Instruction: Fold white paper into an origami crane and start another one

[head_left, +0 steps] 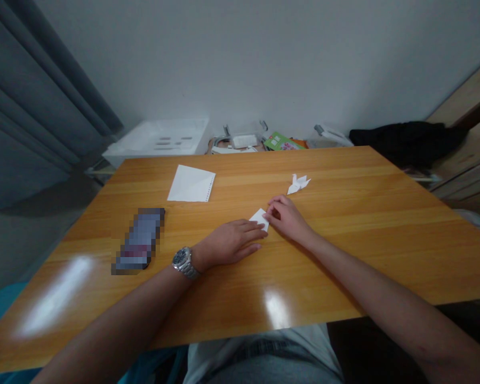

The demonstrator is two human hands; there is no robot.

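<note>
A small folded piece of white paper lies on the wooden table between my hands. My left hand, with a metal watch on the wrist, lies flat with its fingers stretched out and their tips pressing the paper's near edge. My right hand has its fingers curled and pinches the paper's right side. A finished folded white paper figure rests just beyond my right hand.
A flat white sheet with a perforated edge lies at the far left of the table. A phone sits left of my left hand. Behind the table are a white box, assorted clutter and a black cloth.
</note>
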